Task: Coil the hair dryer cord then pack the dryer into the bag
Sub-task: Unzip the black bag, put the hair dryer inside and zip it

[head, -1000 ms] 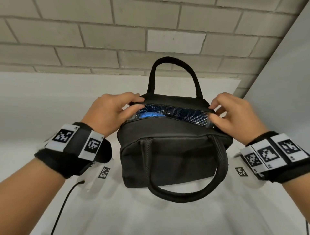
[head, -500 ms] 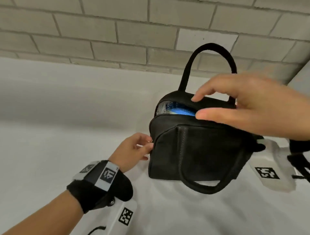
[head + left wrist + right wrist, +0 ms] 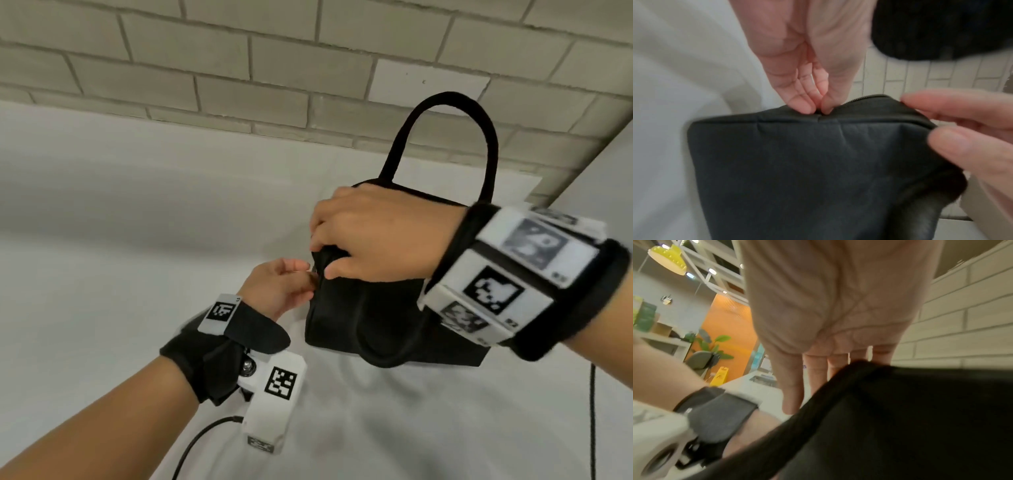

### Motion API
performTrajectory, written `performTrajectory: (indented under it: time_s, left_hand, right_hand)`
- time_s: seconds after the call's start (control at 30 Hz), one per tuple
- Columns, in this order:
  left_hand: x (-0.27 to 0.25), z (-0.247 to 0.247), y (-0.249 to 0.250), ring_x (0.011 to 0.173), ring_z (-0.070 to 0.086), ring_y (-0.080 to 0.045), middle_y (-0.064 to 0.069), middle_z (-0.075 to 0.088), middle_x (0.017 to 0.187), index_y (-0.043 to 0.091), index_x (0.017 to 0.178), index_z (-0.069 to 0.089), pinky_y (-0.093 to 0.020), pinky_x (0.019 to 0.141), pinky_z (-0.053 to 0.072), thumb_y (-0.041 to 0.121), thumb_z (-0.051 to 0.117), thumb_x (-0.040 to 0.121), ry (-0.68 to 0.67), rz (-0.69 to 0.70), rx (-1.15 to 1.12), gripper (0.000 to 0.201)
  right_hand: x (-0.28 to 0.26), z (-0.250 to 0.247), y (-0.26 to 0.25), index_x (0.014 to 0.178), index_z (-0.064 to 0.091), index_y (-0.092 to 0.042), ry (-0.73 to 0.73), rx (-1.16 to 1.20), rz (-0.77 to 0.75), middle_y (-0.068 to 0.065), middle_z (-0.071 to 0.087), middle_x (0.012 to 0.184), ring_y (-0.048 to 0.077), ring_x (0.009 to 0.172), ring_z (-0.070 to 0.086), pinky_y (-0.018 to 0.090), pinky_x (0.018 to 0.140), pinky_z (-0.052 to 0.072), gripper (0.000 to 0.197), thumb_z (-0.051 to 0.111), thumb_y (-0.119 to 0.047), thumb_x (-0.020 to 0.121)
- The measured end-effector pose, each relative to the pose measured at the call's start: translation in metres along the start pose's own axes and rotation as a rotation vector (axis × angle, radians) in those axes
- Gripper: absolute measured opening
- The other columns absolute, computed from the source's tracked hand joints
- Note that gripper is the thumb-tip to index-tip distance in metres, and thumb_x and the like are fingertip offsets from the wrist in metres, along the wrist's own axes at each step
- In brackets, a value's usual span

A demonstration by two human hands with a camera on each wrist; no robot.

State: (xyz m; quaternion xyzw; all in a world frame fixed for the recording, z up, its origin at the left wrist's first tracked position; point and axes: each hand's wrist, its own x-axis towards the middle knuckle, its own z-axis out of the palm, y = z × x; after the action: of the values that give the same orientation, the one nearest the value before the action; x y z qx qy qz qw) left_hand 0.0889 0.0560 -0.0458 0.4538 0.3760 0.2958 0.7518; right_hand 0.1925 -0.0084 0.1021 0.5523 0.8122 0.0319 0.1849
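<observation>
We're looking down at a black bag (image 3: pixel 359 308) sitting upright on a white-covered desk (image 3: pixel 102 240), near a pale brick wall (image 3: pixel 239 68). One carry handle (image 3: pixel 442 137) is standing up in an arch over the top; the other (image 3: pixel 387 346) is hanging down the front panel.

Our right hand (image 3: pixel 380 236) is reaching across the bag's top from the right, fingers (image 3: pixel 322 222) curled over the left end and thumb (image 3: pixel 337 270) pressing the front side, grasping the fabric at that corner. In the left wrist view the same hand (image 3: pixel 966 129) is coming in from the right w/ the corner between thumb and fingers.

Our left hand (image 3: pixel 277 287) is meeting the bag at its left end. The left wrist view is showing its fingers (image 3: pixel 803 105) pinched together on something small and dark at the end of the zipper line (image 3: pixel 869 97), apparently the zip pull, though it's too small and hidden to be sure. The zipper teeth visible there are running closed along the top edge.

The hair dryer and its cord aren't seen in any view; the bag's opening is covered by our hands and fabric, so we can't tell what's inside.

Both wrists are wearing black straps w/ white marker blocks (image 3: pixel 274 387). A thin black cable (image 3: pixel 195 442) is trailing from the left wrist unit across the desk; another (image 3: pixel 592 411) is running down at right.
</observation>
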Motion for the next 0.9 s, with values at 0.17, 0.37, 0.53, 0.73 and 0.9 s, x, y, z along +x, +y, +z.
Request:
performTrajectory:
  time_s: [0.17,0.37,0.53,0.73,0.9]
  left_hand:
    - [0.005,-0.009,0.013,0.053,0.058,-0.012,-0.002,0.061,0.055,0.005,0.072,0.056,-0.020,0.056,0.052,-0.010,0.055,0.075,0.066,0.060,0.008,0.015]
    - [0.000,-0.015,0.034,0.035,0.049,-0.005,-0.004,0.052,0.048,0.007,0.060,0.048,-0.013,0.038,0.041,-0.004,0.055,0.079,-0.004,0.006,0.054,0.023]
    - [-0.004,-0.019,0.030,0.033,0.041,-0.005,0.001,0.045,0.041,0.011,0.055,0.046,-0.017,0.038,0.033,-0.004,0.057,0.076,-0.002,0.004,0.112,0.028]
    - [-0.010,-0.025,0.020,0.046,0.047,-0.006,0.003,0.048,0.050,0.014,0.059,0.046,-0.020,0.049,0.035,-0.001,0.060,0.074,-0.019,0.063,0.071,0.026]
    - [-0.019,-0.023,0.003,0.079,0.064,-0.004,0.002,0.068,0.085,0.020,0.080,0.064,-0.017,0.071,0.050,0.000,0.067,0.072,-0.034,0.293,0.378,0.022]
  right_hand:
    - [0.028,0.013,-0.022,0.063,0.039,-0.016,0.028,-0.362,0.009,-0.005,0.042,0.068,0.018,0.084,0.030,0.032,0.075,0.019,0.032,0.043,-0.030,0.092]
    - [0.037,0.025,-0.025,0.055,0.027,-0.020,-0.008,-0.303,0.136,-0.003,0.029,0.057,0.017,0.079,0.034,0.033,0.078,0.013,0.046,0.038,-0.047,0.091]
    - [0.040,0.034,-0.033,0.054,0.028,-0.018,0.116,-0.264,0.208,-0.004,0.032,0.055,0.018,0.074,0.036,0.033,0.077,0.012,0.039,0.042,-0.022,0.090]
    - [0.041,0.043,-0.038,0.054,0.027,-0.018,0.165,-0.209,0.275,-0.004,0.032,0.054,0.020,0.074,0.033,0.035,0.076,0.013,0.036,0.043,-0.020,0.086]
    - [0.040,0.043,-0.038,0.053,0.029,-0.019,0.208,-0.158,0.316,-0.005,0.034,0.052,0.020,0.073,0.033,0.034,0.071,0.009,0.033,0.044,-0.020,0.083]
